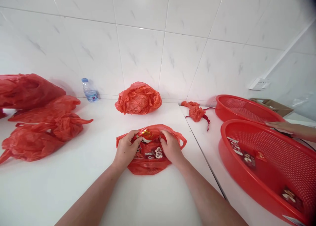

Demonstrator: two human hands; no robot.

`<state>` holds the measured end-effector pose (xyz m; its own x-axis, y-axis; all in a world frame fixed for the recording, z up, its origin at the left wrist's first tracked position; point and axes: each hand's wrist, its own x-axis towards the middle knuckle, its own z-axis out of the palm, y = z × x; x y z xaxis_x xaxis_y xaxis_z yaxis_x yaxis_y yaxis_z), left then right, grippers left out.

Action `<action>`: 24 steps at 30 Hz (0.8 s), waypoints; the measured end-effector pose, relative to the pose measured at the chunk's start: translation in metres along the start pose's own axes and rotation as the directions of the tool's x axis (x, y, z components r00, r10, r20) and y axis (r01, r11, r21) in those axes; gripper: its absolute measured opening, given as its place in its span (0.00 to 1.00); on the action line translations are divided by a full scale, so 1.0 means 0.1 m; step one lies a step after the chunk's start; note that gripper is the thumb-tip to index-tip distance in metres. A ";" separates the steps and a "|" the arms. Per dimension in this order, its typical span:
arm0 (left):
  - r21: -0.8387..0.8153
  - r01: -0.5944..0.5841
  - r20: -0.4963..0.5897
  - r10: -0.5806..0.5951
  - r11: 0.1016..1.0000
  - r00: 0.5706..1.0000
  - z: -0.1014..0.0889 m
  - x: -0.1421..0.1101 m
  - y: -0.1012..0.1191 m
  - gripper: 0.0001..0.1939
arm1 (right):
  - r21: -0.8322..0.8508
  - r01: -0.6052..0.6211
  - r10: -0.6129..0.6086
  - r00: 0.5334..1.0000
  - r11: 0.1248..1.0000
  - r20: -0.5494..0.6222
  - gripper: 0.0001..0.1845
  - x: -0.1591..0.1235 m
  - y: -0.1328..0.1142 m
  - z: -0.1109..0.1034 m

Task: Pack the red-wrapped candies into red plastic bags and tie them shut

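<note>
Hands [125, 150] [172, 147] clutch one red plastic bag [149, 161]; two red mesh baskets [229, 128] nearby.

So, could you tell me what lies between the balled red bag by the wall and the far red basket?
A small crumpled red plastic bag lies between them, in the head view.

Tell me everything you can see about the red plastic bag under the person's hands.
The red plastic bag is thin, crinkled, slightly glossy film, lying flat on a white counter. A looped carry handle sticks out at its right side. The left hand and right hand rest on its upper part, gathering the film around its mouth. Red-and-white printed packets lie inside, some with gold foil showing near the top.
</note>
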<state>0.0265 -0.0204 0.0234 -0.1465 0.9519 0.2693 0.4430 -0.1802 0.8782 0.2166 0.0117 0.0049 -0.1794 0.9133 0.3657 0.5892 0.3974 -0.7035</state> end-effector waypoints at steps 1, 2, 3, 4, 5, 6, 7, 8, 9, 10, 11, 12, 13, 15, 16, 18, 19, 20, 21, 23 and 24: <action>-0.010 0.026 -0.015 -0.026 1.000 1.000 -0.01 0.00 -0.01 0.12 | -0.024 -0.020 0.021 1.000 0.999 0.013 0.23 0.01 0.02 0.00; -0.019 0.049 -0.025 -0.049 0.999 0.998 -0.02 0.01 -0.01 0.12 | -0.046 -0.024 0.026 0.999 0.999 0.034 0.23 0.01 0.03 0.00; -0.028 0.066 -0.032 -0.067 0.997 0.997 -0.02 0.01 -0.02 0.12 | -0.065 -0.013 0.017 0.998 0.998 0.055 0.24 0.02 0.04 0.01; -0.037 0.076 -0.040 -0.077 0.996 0.996 -0.02 0.01 -0.02 0.12 | -0.080 0.005 0.001 0.997 0.997 0.073 0.26 0.02 0.05 0.02; -0.044 0.079 -0.047 -0.081 0.996 0.996 -0.02 0.01 -0.03 0.11 | -0.095 0.024 -0.016 0.996 0.995 0.084 0.27 0.03 0.06 0.03; -0.048 0.078 -0.052 -0.081 0.996 0.995 -0.02 0.01 -0.03 0.11 | -0.109 0.039 -0.030 0.996 0.993 0.089 0.27 0.03 0.07 0.05; -0.048 0.079 -0.055 -0.081 0.996 0.995 -0.02 0.01 -0.03 0.10 | -0.125 0.046 -0.035 0.995 0.991 0.089 0.28 0.04 0.07 0.06; -0.045 0.079 -0.055 -0.082 0.996 0.995 -0.01 0.01 -0.03 0.10 | -0.140 0.042 -0.031 0.996 0.989 0.085 0.28 0.04 0.08 0.08; -0.042 0.081 -0.055 -0.083 0.996 0.995 -0.01 0.00 -0.03 0.09 | -0.153 0.032 -0.021 0.997 0.988 0.076 0.28 0.04 0.08 0.09; -0.042 0.080 -0.054 -0.083 0.996 0.995 0.00 0.00 -0.03 0.09 | -0.163 0.020 -0.010 0.998 0.986 0.064 0.28 0.05 0.08 0.10; -0.044 0.079 -0.055 -0.081 0.996 0.995 0.00 0.00 -0.03 0.08 | -0.165 0.008 0.001 0.999 0.986 0.053 0.27 0.05 0.08 0.10; -0.045 0.077 -0.056 -0.079 0.996 0.995 0.00 0.00 -0.03 0.08 | -0.161 -0.004 0.012 0.999 0.987 0.044 0.26 0.05 0.08 0.10; -0.046 0.074 -0.056 -0.077 0.996 0.995 0.00 0.01 -0.03 0.08 | -0.149 -0.016 0.022 0.999 0.989 0.039 0.24 0.05 0.07 0.09; -0.048 0.072 -0.057 -0.075 0.996 0.996 -0.01 0.01 -0.03 0.08 | -0.104 -0.036 0.039 0.999 0.994 0.026 0.18 0.04 0.04 0.05; -0.048 0.072 -0.054 -0.075 0.996 0.996 -0.01 0.01 -0.03 0.08 | -0.077 -0.047 0.048 0.999 0.996 0.012 0.15 0.04 0.02 0.03; -0.056 0.072 -0.043 -0.075 0.996 0.996 -0.01 0.01 -0.04 0.09 | -0.027 -0.070 0.068 0.997 0.997 -0.045 0.12 0.03 -0.02 -0.02; -0.061 0.070 -0.035 -0.072 0.996 0.997 0.00 0.01 -0.04 0.09 | -0.003 -0.075 0.074 0.994 0.997 -0.081 0.12 0.03 -0.03 -0.04; -0.064 0.065 -0.027 -0.067 0.996 0.997 0.00 0.00 -0.04 0.10 | 0.018 -0.079 0.080 0.990 0.997 -0.115 0.12 0.03 -0.04 -0.06; -0.067 0.059 -0.021 -0.060 0.996 0.998 0.01 0.00 -0.03 0.10 | 0.033 -0.086 0.089 0.985 0.996 -0.147 0.13 0.03 -0.04 -0.07; -0.070 0.045 -0.009 -0.046 0.996 0.999 0.02 -0.02 -0.02 0.11 | 0.025 -0.092 0.095 0.976 0.995 -0.197 0.14 0.04 -0.03 -0.08; -0.070 0.039 -0.003 -0.039 0.997 0.999 0.03 -0.02 -0.02 0.11 | 0.003 -0.091 0.090 0.973 0.996 -0.214 0.16 0.04 -0.02 -0.08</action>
<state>0.0291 -0.0213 0.0202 -0.1663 0.9574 0.2360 0.3737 -0.1603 0.9136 0.2212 0.0142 0.0131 0.0473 0.9047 0.4234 0.6003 0.3130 -0.7360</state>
